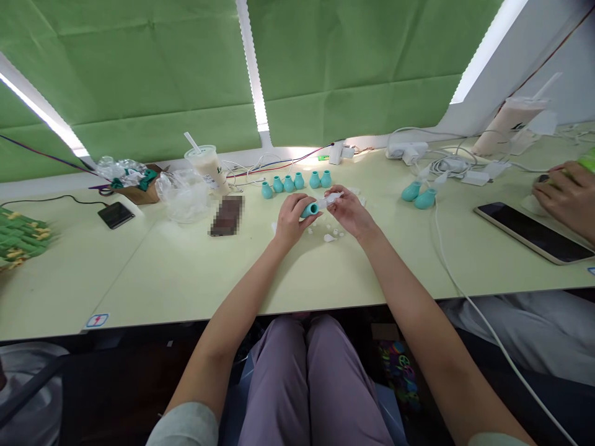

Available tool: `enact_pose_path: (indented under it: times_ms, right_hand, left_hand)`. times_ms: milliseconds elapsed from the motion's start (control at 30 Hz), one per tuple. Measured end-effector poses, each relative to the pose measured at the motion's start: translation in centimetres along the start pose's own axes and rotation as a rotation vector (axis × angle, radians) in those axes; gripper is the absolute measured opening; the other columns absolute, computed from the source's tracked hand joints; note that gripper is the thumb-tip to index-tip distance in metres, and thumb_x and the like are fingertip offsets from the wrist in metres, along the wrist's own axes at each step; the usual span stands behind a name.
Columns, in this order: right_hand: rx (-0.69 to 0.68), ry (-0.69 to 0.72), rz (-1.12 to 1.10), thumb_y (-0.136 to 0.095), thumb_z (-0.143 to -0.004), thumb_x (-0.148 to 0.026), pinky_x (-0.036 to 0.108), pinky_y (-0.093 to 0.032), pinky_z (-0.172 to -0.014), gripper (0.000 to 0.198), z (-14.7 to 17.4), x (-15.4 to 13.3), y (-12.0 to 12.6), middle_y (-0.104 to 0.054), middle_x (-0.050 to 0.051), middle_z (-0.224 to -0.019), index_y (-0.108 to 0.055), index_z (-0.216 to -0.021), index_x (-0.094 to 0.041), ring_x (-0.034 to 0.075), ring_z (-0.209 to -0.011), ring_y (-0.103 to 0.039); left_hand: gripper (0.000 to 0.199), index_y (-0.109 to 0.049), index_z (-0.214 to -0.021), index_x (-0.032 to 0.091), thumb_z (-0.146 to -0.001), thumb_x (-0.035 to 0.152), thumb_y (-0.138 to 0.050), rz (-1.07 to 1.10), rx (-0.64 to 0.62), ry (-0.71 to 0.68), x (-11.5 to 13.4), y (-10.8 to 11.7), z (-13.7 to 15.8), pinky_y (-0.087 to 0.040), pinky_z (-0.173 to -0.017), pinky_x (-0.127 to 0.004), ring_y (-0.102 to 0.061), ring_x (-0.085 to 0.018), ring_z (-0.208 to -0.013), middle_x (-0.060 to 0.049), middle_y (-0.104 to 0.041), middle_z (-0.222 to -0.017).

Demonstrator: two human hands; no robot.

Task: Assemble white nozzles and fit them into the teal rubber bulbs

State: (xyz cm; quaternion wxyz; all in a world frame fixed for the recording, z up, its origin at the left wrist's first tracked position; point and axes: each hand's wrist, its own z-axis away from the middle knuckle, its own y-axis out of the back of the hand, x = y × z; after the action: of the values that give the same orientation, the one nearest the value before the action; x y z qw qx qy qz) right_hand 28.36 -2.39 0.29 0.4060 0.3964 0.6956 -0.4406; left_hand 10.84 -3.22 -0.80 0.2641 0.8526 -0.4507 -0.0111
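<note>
My left hand [292, 218] is wrapped round a small turquoise vase-shaped piece [310, 210], its open mouth tilted to the right. Close beside that mouth, my right hand [349, 212] pinches a whitish translucent piece [331, 199]; its exact kind is too small to make out. Below the hands, small white bits [329, 238] lie scattered on the table. Behind them stands a row of similar turquoise vase-shaped pieces [289, 183], upright with mouths up. Two more turquoise pieces [424, 198] lie on their sides to the right, with whitish parts at their necks.
A blurred dark object [227, 215], a plastic bag [180, 195] and a drink cup [207, 168] are on the left. On the right are a phone [534, 232], tangled white cables [449, 165] and another person's hand [569, 197]. A white cable [458, 282] hangs over the table edge.
</note>
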Motion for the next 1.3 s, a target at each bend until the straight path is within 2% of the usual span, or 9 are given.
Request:
enact_pose_path:
  times_ms: [167,333,633,833,1067,1300]
  right_hand:
    - [0.025,0.056,0.067,-0.071,-0.061,-0.042,0.031,-0.047,-0.078,0.028,-0.1,-0.1,0.0,-0.060,0.002,-0.093,-0.061,-0.081,-0.026,0.018,-0.091,-0.055]
    - [0.036,0.100,0.117,-0.071,-0.063,-0.037,0.032,-0.046,-0.078,0.022,0.0,-0.4,-0.1,-0.060,0.001,-0.089,-0.062,-0.079,-0.027,0.018,-0.085,-0.054]
    - [0.018,0.098,0.212,-0.068,-0.067,-0.040,0.032,-0.046,-0.078,0.022,0.0,-0.2,-0.2,-0.061,0.002,-0.088,-0.062,-0.082,-0.025,0.017,-0.082,-0.054]
    - [-0.025,0.150,0.319,-0.069,-0.069,-0.040,0.034,-0.047,-0.079,0.024,0.0,-0.2,0.1,-0.061,0.002,-0.088,-0.063,-0.085,-0.024,0.016,-0.079,-0.056]
    - [-0.087,0.062,0.515,-0.069,-0.067,-0.037,0.034,-0.048,-0.069,0.025,-0.1,1.1,1.2,-0.063,0.001,-0.079,-0.069,-0.087,-0.022,0.015,-0.064,-0.055]
    - [-0.165,0.120,0.717,-0.062,-0.073,-0.033,0.031,-0.045,-0.059,0.018,0.5,0.5,0.9,-0.065,0.002,-0.081,-0.074,-0.084,-0.024,0.012,-0.055,-0.051]
  left_hand:
    - [0.035,-0.058,-0.089,0.019,-0.082,0.052,-0.049,-0.124,-0.099,0.019,-0.3,0.0,0.0,-0.041,-0.073,-0.031,-0.053,-0.018,-0.081,-0.007,-0.057,-0.084]
    - [0.033,-0.054,-0.082,0.019,-0.084,0.051,-0.046,-0.134,-0.175,0.029,-0.5,0.1,-0.2,-0.039,-0.067,-0.029,-0.051,-0.018,-0.075,-0.005,-0.054,-0.078]
    - [0.035,-0.053,-0.079,0.019,-0.085,0.053,-0.042,-0.107,-0.291,0.122,-0.7,-0.2,0.1,-0.037,-0.063,-0.029,-0.052,-0.018,-0.074,-0.004,-0.054,-0.075]
    - [0.038,-0.055,-0.075,0.019,-0.083,0.055,-0.044,-0.126,-0.385,0.239,-0.8,0.0,0.1,-0.034,-0.058,-0.027,-0.054,-0.016,-0.069,-0.003,-0.056,-0.072]
    - [0.037,-0.056,-0.078,0.019,-0.082,0.055,-0.046,-0.177,-0.519,0.242,-0.8,0.4,-0.1,-0.033,-0.057,-0.027,-0.056,-0.018,-0.070,-0.004,-0.060,-0.076]
    - [0.038,-0.058,-0.085,0.017,-0.085,0.053,-0.043,-0.305,-0.697,0.239,-0.3,0.6,-0.1,-0.033,-0.059,-0.028,-0.060,-0.021,-0.075,-0.008,-0.063,-0.082]
